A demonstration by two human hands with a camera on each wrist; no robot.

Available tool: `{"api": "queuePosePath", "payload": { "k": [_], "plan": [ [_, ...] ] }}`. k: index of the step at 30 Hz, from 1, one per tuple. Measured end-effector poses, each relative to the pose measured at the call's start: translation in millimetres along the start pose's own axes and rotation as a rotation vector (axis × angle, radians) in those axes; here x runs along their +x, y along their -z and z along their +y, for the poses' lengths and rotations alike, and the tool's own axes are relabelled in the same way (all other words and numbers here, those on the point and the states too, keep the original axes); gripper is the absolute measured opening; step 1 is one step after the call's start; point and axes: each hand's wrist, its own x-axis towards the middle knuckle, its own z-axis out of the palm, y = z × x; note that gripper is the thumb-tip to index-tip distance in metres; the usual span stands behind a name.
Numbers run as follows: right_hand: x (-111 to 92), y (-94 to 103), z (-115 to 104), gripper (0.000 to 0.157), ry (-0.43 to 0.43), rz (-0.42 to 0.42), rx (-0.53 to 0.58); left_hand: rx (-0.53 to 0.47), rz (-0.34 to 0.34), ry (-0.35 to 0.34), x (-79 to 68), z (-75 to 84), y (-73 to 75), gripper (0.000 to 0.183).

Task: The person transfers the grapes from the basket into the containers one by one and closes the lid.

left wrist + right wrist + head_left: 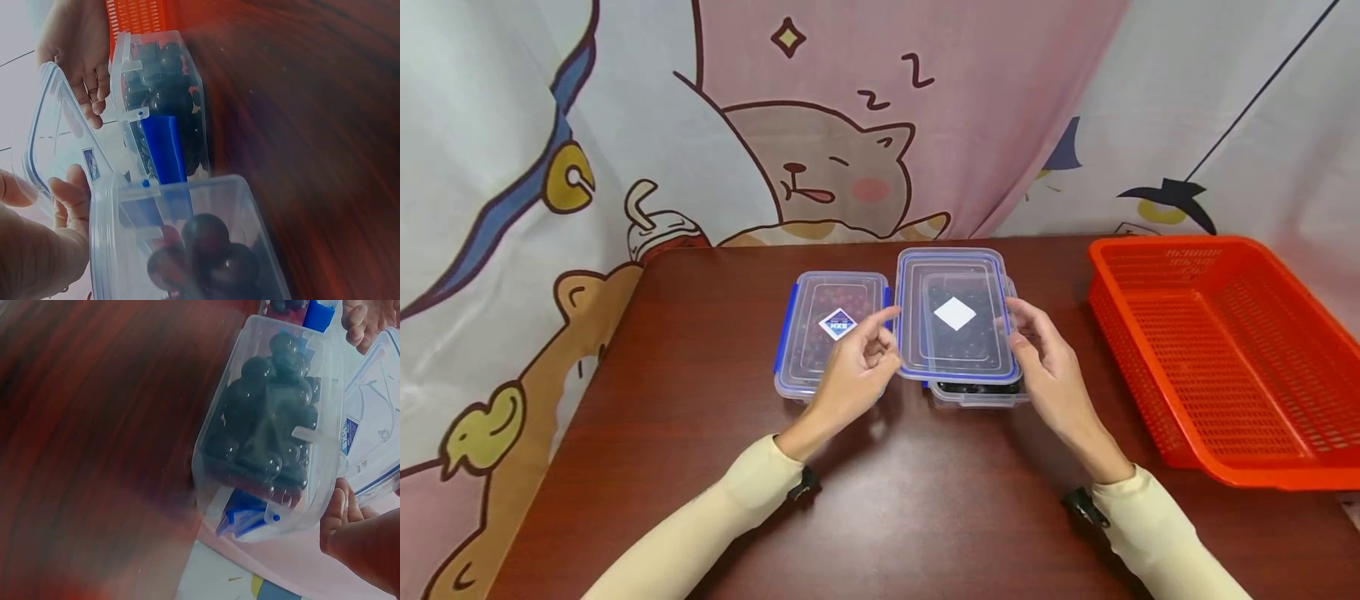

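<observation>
Both hands hold a clear lid (955, 354) with a blue seal and a white diamond label, raised over the right container. My left hand (853, 362) pinches its left edge between thumb and fingers. On the opposite edge, my right hand (1054, 375) grips with the thumb above and fingers beneath. Below the lid, the clear right container (328, 469) is uncovered and full of dark, glossy round fruit (262, 425). Its blue side clip (165, 147) hangs down. Beside it stands the left container (801, 358), its lid on, with dark reddish round fruit (206, 240) inside.
A red plastic basket (1183, 442) with slotted walls stands at the right of the brown table (700, 417). Behind the table hangs a curtain (1000, 100) printed with cartoon animals. Black straps (1086, 507) circle both wrists.
</observation>
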Motion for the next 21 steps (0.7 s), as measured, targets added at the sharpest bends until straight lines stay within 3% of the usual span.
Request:
{"api": "queuePosePath", "payload": {
  "k": [12,21],
  "plan": [
    [-0.2,17.5,6.5,0.044,-0.020,0.040,-0.016,-0.013,-0.025,0.007,4.5,4.5,-17.1,0.054],
    [-1.5,23.9,15.6,0.045,-0.018,0.048,-0.026,-0.024,-0.039,0.011,4.0,-0.5,-28.5,0.052]
  ]
}}
